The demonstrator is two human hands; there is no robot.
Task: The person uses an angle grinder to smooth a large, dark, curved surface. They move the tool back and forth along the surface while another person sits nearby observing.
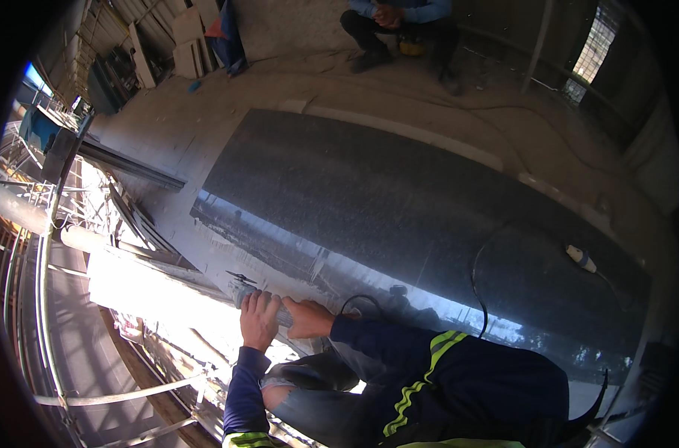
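Both of my hands are wrapped round a grey angle grinder [239, 288], whose thin dark disc [242, 278] points away from me. My left hand [259, 321] is closed on its front part, and my right hand [308, 317] grips the body behind it. The grinder is beside the near left edge of a large dark polished stone slab [369, 194]; whether the disc touches the slab I cannot tell. Pale dust or slurry lies along that edge. A black cable [475, 280] curves across the slab toward a white plug connector [581, 258] on its right part.
Another person [399, 19] squats beyond the slab, hands together. Scaffold pipes [44, 299] and an open drop lie at the left, close to my knees. Boards [186, 45] lean on the far wall, and metal bars [134, 166] lie left of the slab.
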